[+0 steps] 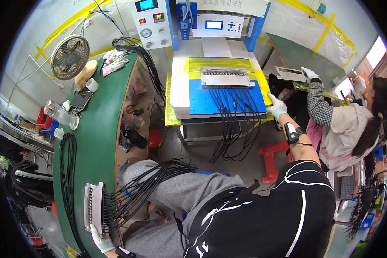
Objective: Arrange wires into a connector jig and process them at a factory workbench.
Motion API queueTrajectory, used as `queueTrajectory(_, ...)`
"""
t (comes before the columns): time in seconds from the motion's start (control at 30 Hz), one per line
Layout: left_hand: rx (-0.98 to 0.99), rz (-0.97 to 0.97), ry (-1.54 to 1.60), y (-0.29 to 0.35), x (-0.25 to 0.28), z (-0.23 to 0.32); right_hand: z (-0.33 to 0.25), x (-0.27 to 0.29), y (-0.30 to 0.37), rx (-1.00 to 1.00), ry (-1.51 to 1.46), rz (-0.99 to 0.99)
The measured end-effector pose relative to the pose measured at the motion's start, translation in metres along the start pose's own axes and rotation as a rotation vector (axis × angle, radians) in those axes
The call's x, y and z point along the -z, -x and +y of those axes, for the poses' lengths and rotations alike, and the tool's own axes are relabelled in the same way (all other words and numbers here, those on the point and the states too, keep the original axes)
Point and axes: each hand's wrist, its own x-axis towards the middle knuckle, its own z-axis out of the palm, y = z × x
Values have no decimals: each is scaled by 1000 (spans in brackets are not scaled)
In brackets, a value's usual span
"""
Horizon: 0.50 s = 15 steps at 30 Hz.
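My left hand (101,241), in a white glove, grips the near end of a metal cable fixture (93,206) at the green bench's edge. A row of connectors runs along this fixture, and its black cables (150,185) trail across my lap. A similar fixture (227,78) lies on the machine's blue plate (202,101), with its black cables (232,124) hanging over the front. My right hand (278,108), also white-gloved, is at the plate's right side by the yellow-taped edge. Its fingers are stretched out and it holds nothing I can see.
A bundle of black cables (68,172), a glass bottle (61,115) and a fan (70,57) are on the left green bench (101,112). A red stool (268,161) stands below the machine. At right, a co-worker (348,124) handles another fixture (290,75).
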Motion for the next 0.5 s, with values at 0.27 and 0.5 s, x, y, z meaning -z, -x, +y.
queueTrajectory(0.27, 44, 60, -43, 0, 5, -3, 1, 36, -29, 196, 242, -84)
queueTrajectory(0.5, -169, 74, -267, 25, 4, -20, -231, 100, -12, 580, -424, -186)
